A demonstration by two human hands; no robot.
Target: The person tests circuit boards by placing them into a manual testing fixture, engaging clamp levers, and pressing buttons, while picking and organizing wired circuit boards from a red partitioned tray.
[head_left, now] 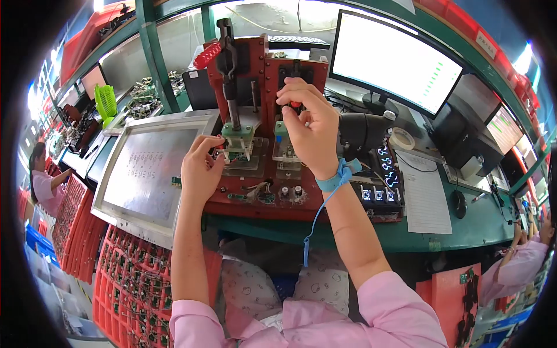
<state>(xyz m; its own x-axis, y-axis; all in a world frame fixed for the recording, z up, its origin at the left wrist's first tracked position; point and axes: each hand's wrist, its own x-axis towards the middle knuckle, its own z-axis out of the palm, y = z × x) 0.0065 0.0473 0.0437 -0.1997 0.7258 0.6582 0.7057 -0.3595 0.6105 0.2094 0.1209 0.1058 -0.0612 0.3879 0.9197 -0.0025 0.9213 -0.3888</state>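
Observation:
My left hand [200, 165] is at the left side of the left test fixture [237, 139]. Its fingers and thumb are drawn together by the fixture's lower plate, and what they hold is hidden. The fixture's toggle clamp [227, 64] has a red grip [207, 55] that points up and left. A small green circuit board [176, 181] shows beside my left hand. My right hand [313, 124], with a blue wrist strap [339, 176], is raised in front of the right test fixture [284, 148]. Its fingers curl around a red clamp handle [296, 105], mostly hidden by the hand.
A metal-framed plate [139, 168] lies to the left. Red trays [125, 278] of circuit boards stand below it. On the right are a monitor [397, 61], lit digit displays [386, 168], a paper sheet [426, 200] and a mouse [459, 204]. Other people sit at both sides.

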